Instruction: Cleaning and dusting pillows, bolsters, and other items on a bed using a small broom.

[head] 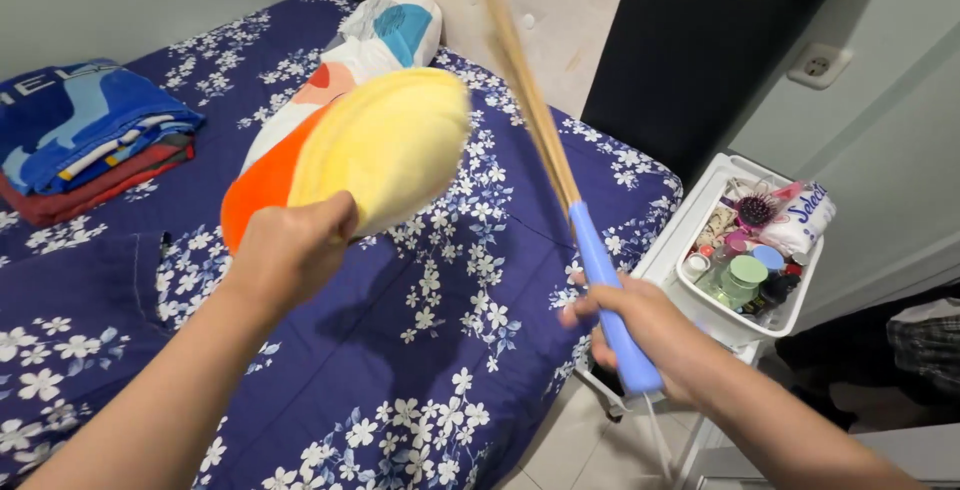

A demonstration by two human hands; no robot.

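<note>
Above floral bed (420, 370): left hand (292, 250) clenched on yellow-orange cushion (380, 145), right hand (640, 335) gripping blue-handled broom (600, 270); risk of swinging bristles clipping nearby toiletries tray (790, 310).

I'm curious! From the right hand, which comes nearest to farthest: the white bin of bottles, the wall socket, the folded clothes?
From the right hand:
1. White bin, just to its right.
2. Wall socket, up right.
3. Folded clothes, far left on the bed.

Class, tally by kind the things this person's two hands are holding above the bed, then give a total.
Yellow and orange cushion, in the left hand: 1
Stick broom with blue handle, in the right hand: 1
Total: 2
</note>
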